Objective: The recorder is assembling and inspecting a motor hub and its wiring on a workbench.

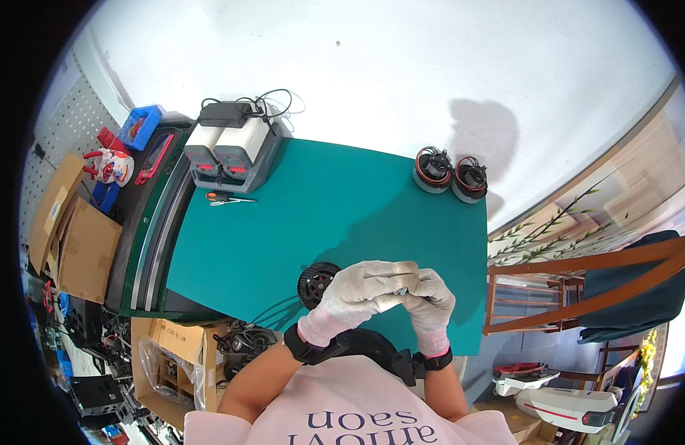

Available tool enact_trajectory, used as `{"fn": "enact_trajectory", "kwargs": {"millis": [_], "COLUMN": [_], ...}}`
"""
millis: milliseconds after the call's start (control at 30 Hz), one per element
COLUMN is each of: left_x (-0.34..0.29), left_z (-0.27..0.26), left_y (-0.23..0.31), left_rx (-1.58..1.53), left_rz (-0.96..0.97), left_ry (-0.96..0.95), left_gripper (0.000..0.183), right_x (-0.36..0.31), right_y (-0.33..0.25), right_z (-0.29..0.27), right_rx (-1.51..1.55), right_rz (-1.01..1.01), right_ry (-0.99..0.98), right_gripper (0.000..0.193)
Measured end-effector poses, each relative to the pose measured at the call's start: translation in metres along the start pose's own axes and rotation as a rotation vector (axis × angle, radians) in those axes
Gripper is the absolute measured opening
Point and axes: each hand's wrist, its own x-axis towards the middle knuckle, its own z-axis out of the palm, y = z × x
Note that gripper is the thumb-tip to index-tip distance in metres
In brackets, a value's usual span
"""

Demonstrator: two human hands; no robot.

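Both my hands wear pale work gloves and meet above the front of the green mat (283,222). My left hand (366,291) is closed, its fingertips pressed against those of my right hand (430,305), which is closed too. A small shiny metal piece (402,291) shows between the fingertips; its kind is too small to tell. Just left of my left hand, a black wheel (316,285) with a treaded rim lies on the mat, partly covered by the glove. Below my hands, a dark curved object (372,347) lies close to my body.
Two black round units with red rings (433,170) stand at the far right corner. A white-and-grey twin-bay device (235,152) with cables sits far left, a screwdriver (225,198) before it. Cardboard boxes (83,248) are at left; a wooden chair (617,285) is at right.
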Motion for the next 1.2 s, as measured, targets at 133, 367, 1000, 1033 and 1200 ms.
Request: {"fn": "enact_trajectory", "kwargs": {"millis": [133,367,1000,1033,1200], "left_x": [-0.001,-0.002,0.025,0.018,-0.039], "left_z": [0.001,0.001,-0.025,-0.028,-0.043], "left_y": [0.001,0.002,-0.028,-0.037,-0.095], "left_rx": [0.008,0.013,-0.066,-0.071,0.365], "left_rz": [0.002,0.005,-0.436,-0.441,-0.746], "left_ry": [0.008,0.023,0.001,-0.013,-0.56], "left_gripper": [0.028,0.029,0.036,0.036,0.043], "right_x": [-0.002,-0.001,0.046,0.047,0.035], "right_y": [0.001,-0.004,-0.02,-0.015,0.02], "right_z": [-0.001,-0.002,-0.007,-0.013,-0.06], "right_rx": [0.028,-0.065,-0.419,-0.418,0.279], "right_rz": [0.006,-0.002,0.51,0.514,0.607], "right_ry": [0.009,-0.011,-0.08,-0.064,0.445], "right_gripper": [0.019,0.02,0.017,0.017,0.023]}}
